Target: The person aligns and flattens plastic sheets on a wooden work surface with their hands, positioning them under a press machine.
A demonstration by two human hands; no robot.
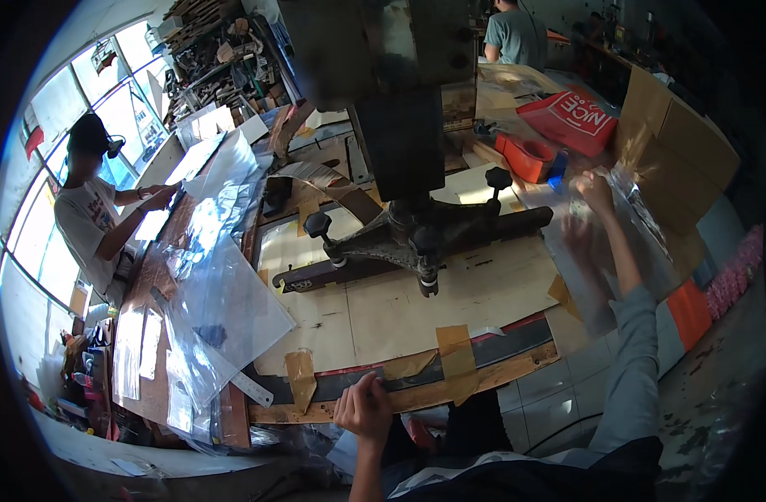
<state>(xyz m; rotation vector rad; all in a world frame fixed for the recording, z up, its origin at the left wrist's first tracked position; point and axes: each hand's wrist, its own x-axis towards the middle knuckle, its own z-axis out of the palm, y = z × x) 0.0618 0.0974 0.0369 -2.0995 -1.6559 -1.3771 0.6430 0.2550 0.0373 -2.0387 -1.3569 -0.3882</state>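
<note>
My left hand [365, 410] is curled closed at the front edge of a wooden work board [471, 381], next to a strip of brown tape [300, 378]. Whatever its fingers may hold is hidden. Out to the right, my right hand [595, 194] is closed above transparent plastic sheeting [605, 251]; I cannot make out what is between its fingers. Near that hand are a red tape dispenser [525, 159] and a small blue object [557, 170]. Over the pale board surface [400, 314] hangs a dark metal press head with a long bar [416, 243] and black knobs.
Transparent sheets [232, 293] and a metal ruler [253, 390] lie on the left table. A person [90, 209] works there; another person [515, 38] is at the back. Cardboard [676, 151] and a red bag [571, 120] are at the right.
</note>
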